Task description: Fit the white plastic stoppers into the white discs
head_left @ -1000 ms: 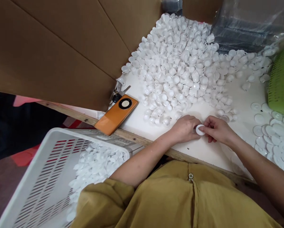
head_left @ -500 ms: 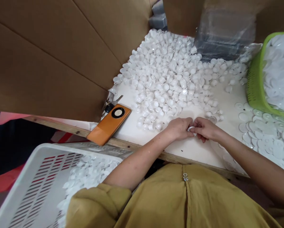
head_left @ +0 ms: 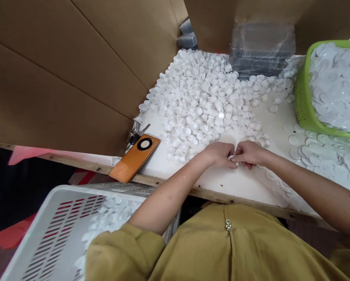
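Close together over the white tabletop (head_left: pixel 210 175), my left hand (head_left: pixel 221 153) and my right hand (head_left: pixel 247 153) meet at the fingertips. Between them is a small white plastic piece (head_left: pixel 231 158), mostly hidden by the fingers, so its exact shape is unclear. My left fingers are closed around it, and my right thumb and forefinger pinch at it. Just beyond lies a big heap of tiny white toy cups (head_left: pixel 204 105). To the right of my right hand spread many flat white discs like small saucers (head_left: pixel 324 156).
A green basket (head_left: pixel 303 93) full of white discs stands at right. An orange phone (head_left: pixel 131 164) and keys (head_left: pixel 138 132) lie at the left edge. Below is a white crate (head_left: pixel 58 234) holding white pieces. Cardboard (head_left: pixel 75 78) and plastic-wrapped packs (head_left: pixel 259 50) border the back.
The camera view has shifted slightly. Both hands stay together on the small white piece; my right thumb and fingers have moved a little against it.
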`<move>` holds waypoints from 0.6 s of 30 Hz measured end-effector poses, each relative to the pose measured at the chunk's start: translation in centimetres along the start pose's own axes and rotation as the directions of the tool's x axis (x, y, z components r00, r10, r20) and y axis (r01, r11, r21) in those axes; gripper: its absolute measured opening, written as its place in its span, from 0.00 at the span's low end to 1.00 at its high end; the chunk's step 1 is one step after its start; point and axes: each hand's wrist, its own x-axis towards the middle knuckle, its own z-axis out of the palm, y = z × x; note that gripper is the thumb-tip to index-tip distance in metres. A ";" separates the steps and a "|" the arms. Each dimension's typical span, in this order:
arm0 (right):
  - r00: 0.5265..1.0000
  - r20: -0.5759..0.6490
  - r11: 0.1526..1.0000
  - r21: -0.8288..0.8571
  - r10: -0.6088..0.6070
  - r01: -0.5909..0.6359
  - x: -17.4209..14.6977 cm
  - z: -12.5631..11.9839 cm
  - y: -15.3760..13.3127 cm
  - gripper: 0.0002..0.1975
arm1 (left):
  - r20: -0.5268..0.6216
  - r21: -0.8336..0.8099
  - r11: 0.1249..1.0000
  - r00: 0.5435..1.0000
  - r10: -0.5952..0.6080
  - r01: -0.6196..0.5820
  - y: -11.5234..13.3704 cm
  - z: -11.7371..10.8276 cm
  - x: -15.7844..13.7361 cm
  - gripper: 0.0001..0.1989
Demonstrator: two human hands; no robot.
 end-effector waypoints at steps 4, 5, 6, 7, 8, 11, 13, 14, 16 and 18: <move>0.999 0.046 1.000 -0.002 -0.004 0.004 0.4 -0.1 -0.2 0.12 | 0.056 0.053 0.999 0.998 -0.014 0.011 0.3 -0.6 0.2 0.22; 0.999 0.050 1.000 0.024 -0.011 0.010 0.5 0.0 0.0 0.13 | 0.050 0.051 0.998 0.998 -0.024 0.021 0.3 -0.5 0.2 0.22; 0.998 0.052 0.998 0.059 -0.019 0.016 0.6 0.1 0.2 0.13 | 0.042 0.050 0.998 0.999 -0.034 0.032 0.2 -0.4 0.1 0.22; 0.998 0.054 0.995 0.097 -0.026 0.021 0.7 0.2 0.4 0.12 | 0.034 0.050 0.998 0.999 -0.043 0.041 0.2 -0.3 0.1 0.22; 0.998 0.055 0.991 0.133 -0.035 0.027 0.7 0.4 0.6 0.12 | 0.029 0.049 0.998 0.999 -0.046 0.045 0.1 -0.2 0.0 0.22; 0.998 0.020 0.979 0.196 -0.060 0.055 0.7 0.9 1.0 0.12 | 0.009 0.026 0.999 1.000 -0.027 0.027 0.0 0.3 0.0 0.22; 0.996 -0.038 0.975 0.204 -0.085 0.091 0.4 1.4 1.1 0.13 | -0.041 -0.024 1.000 0.999 -0.004 0.004 0.3 0.7 0.0 0.21; 0.992 -0.070 0.973 0.196 -0.108 0.119 0.1 1.5 1.2 0.12 | -0.076 -0.056 0.998 0.997 0.005 -0.010 0.4 0.9 -0.3 0.20; 0.976 -0.127 0.966 0.167 -0.176 0.196 -1.0 1.7 1.5 0.12 | -0.142 -0.136 0.990 0.990 0.025 -0.044 0.5 1.2 -1.8 0.15; 0.942 -0.231 0.955 0.113 -0.243 0.274 -2.7 1.2 2.3 0.10 | -0.189 -0.232 0.971 0.982 0.021 -0.066 -0.6 1.4 -5.3 0.12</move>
